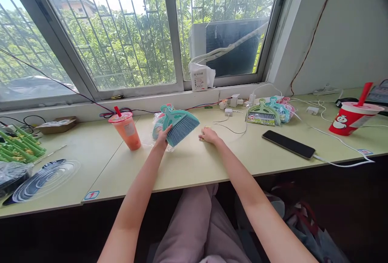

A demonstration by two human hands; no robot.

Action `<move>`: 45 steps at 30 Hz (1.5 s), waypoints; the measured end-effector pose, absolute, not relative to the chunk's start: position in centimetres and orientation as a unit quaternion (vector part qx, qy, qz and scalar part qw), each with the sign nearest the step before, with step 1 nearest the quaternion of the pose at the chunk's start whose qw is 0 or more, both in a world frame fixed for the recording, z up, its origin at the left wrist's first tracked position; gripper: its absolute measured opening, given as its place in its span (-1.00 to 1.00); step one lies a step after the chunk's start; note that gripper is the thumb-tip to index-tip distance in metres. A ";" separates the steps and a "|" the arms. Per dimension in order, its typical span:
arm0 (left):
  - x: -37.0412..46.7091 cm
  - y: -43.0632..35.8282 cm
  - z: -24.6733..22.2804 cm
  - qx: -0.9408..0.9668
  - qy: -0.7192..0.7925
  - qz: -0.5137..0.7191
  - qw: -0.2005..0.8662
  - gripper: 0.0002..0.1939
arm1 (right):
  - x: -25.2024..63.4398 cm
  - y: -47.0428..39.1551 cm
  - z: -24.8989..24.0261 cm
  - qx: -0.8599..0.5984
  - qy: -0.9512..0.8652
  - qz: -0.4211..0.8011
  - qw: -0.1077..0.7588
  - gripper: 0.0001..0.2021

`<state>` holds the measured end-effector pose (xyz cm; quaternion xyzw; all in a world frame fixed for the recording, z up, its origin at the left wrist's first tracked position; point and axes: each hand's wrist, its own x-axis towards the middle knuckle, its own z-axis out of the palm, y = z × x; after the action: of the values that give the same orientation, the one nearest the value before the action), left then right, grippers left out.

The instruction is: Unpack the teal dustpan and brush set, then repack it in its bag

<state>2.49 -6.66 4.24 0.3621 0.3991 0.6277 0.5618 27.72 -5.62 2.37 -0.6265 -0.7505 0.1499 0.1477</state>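
Teal plastic, smooth and moulded, forms the small hand brush (178, 126) that the left hand (163, 138) clasps at its near edge, fingers curled around it; it is lifted off the pale green desk (194, 162), its long axis slanting from the looped handle at upper left to the fan of grey-blue bristles at lower right. The right hand (209, 135) rests knuckles-up on the desk just beside the bristles, closed over something small and yellowish that I cannot identify. Left of the brush stands a clear cup of orange drink (125, 130); a flat black phone (288, 144) lies well to the right.
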 end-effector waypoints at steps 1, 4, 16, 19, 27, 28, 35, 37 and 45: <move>2.5 -6.6 4.2 0.362 0.399 0.628 0.562 -0.52 | 27.9 -5.6 2.4 -0.627 -0.749 0.151 0.150 -0.79; 2.4 -6.5 4.1 0.360 0.405 0.625 0.562 -0.51 | 28.3 -5.6 2.3 -0.627 -0.744 0.158 0.166 -0.79; 2.5 -6.6 4.0 0.391 0.401 0.634 0.533 -0.45 | 27.7 -6.5 3.6 -0.657 -0.672 0.152 0.306 -0.68; 2.7 -6.8 4.2 0.378 0.393 0.665 0.510 -0.51 | 27.1 -6.8 4.5 -0.644 -0.608 0.156 0.438 -0.57; 4.0 -7.6 4.0 0.377 0.373 0.652 0.542 -0.52 | 25.2 -9.3 6.1 -0.572 -0.497 0.134 0.638 -0.24; 4.2 -7.6 3.9 0.383 0.366 0.650 0.545 -0.50 | 24.9 -9.8 6.2 -0.565 -0.506 0.115 0.642 -0.23; 5.4 -8.0 3.5 0.413 0.324 0.627 0.576 -0.40 | 20.8 -11.4 5.1 -0.551 -0.677 0.056 0.484 -0.40; 5.5 -8.1 3.5 0.430 0.299 0.622 0.581 -0.38 | 19.4 -11.1 4.1 -0.559 -0.721 0.040 0.408 -0.40; 5.3 -8.3 3.4 0.465 0.310 0.601 0.572 -0.33 | 18.5 -9.2 2.3 -0.539 -0.748 0.163 0.352 -0.33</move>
<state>5.26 -8.28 3.35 0.4648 0.3103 0.6008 0.5716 18.53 -9.18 2.32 -0.5390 -0.7476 0.1625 0.3523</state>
